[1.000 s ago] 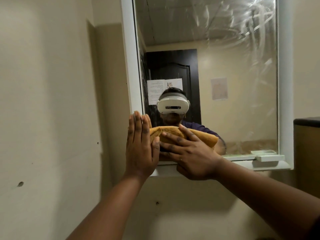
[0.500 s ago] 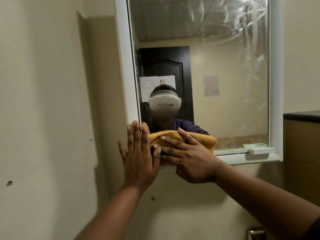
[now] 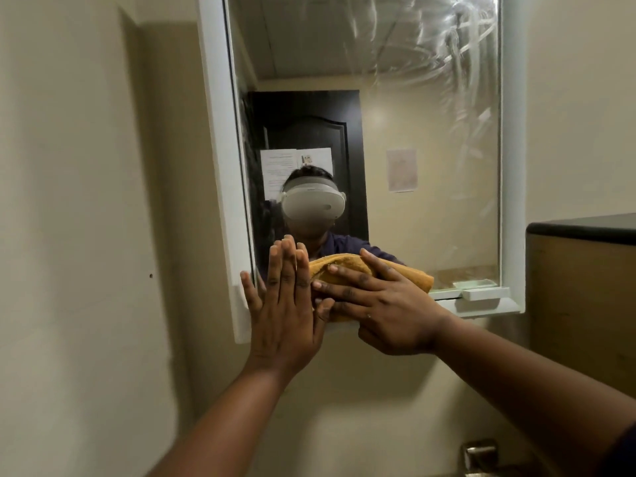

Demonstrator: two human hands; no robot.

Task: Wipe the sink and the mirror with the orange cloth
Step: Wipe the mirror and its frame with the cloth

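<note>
The white-framed mirror point(image 3: 430, 160) hangs on the beige wall, with wipe streaks across its upper right. A folded orange cloth point(image 3: 344, 270) is pressed against the mirror's lower left corner. My right hand point(image 3: 378, 308) lies flat over the cloth, fingers spread toward the left. My left hand point(image 3: 285, 304) is held upright with fingers together, palm toward the mirror's lower left frame, right beside the cloth's left end. The sink is out of view.
A dark-topped wooden cabinet point(image 3: 581, 287) juts out at the right of the mirror. A small white ledge point(image 3: 481, 293) runs along the mirror's bottom right. A metal tap point(image 3: 480, 456) shows at the bottom edge. Bare wall fills the left.
The view has tilted down a little, so the mirror sits higher in frame and the tap appears. Both hands and the cloth stay at the mirror's lower left corner.
</note>
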